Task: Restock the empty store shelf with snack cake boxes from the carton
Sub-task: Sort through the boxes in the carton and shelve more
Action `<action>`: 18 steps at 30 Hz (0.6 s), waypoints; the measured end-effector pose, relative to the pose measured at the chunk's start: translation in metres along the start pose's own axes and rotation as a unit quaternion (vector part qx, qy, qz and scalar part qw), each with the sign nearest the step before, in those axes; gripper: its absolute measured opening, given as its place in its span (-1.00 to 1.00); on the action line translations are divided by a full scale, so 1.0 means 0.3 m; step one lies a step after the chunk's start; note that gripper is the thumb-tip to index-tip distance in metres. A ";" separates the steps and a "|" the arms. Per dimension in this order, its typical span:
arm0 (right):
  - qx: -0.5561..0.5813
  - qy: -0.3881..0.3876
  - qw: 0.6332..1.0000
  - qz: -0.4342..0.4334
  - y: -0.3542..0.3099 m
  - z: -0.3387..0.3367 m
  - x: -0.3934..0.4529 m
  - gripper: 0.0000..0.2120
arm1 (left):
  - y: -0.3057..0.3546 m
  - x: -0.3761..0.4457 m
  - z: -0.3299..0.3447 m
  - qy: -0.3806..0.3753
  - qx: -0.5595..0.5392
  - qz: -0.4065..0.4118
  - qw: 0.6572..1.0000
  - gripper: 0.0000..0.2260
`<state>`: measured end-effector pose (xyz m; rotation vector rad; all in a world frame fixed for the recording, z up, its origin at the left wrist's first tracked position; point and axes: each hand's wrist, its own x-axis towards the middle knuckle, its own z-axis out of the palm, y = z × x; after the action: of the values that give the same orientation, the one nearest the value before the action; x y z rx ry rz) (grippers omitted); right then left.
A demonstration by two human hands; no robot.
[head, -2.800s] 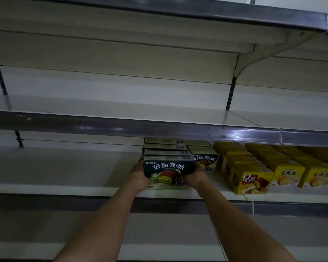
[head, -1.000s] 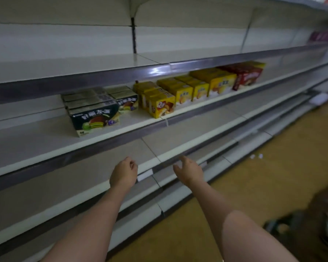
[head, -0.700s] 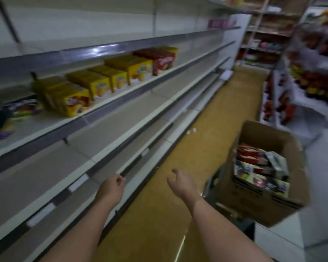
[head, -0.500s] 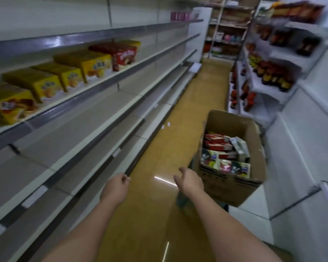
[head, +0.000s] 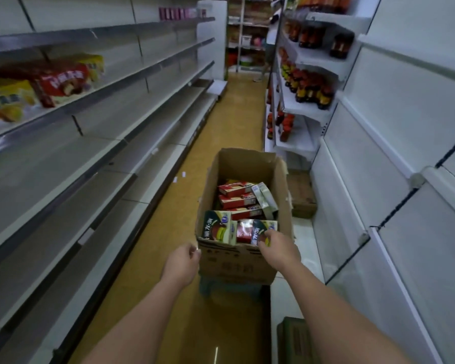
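Observation:
The open cardboard carton (head: 234, 261) stands in the aisle just ahead of me, on something green. Inside lie red snack cake boxes (head: 237, 190) at the back and dark green ones (head: 217, 229) upright at the near wall. My right hand (head: 280, 249) reaches over the carton's near right corner, fingertips on a dark green box (head: 258, 232), not clearly closed around it. My left hand (head: 181, 264) hovers loosely curled at the near left corner and holds nothing. On the left shelf unit (head: 95, 158), red boxes (head: 61, 82) and yellow boxes (head: 5, 101) stand on an upper shelf.
White shelves on the right carry dark bottles (head: 310, 88). A flat cardboard box (head: 301, 198) lies on the floor right of the carton. A dark crate (head: 292, 337) sits near my right forearm. A person (head: 267, 48) stands at the aisle's far end.
I let go of the dark green box on the left shelf and turned right toward the aisle. Both hands dropped and moved to the carton; my right hand now touches a box inside.

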<state>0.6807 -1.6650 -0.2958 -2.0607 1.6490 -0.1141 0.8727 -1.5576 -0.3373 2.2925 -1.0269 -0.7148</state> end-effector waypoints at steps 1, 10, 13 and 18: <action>0.000 0.001 1.000 0.004 0.024 -0.008 0.022 -0.69 | 0.024 0.014 0.019 -0.002 0.006 0.002 1.000 -0.77; 0.025 -0.007 1.000 0.012 0.083 0.009 0.260 -0.74 | 0.151 0.273 0.186 -0.008 -0.009 -0.019 1.000 -0.60; 0.025 -0.021 0.999 0.016 0.052 0.041 0.343 -0.67 | 0.143 0.369 0.225 -0.028 -0.031 -0.047 0.998 -0.54; 0.002 -0.062 0.998 0.017 -0.014 0.118 0.502 -0.65 | 0.139 0.541 0.266 -0.038 -0.029 -0.102 0.994 -0.51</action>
<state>0.7373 -1.7937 -0.3604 -1.9937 1.6057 0.0201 0.8931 -1.7278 -0.4085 2.3567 -0.8008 -0.9068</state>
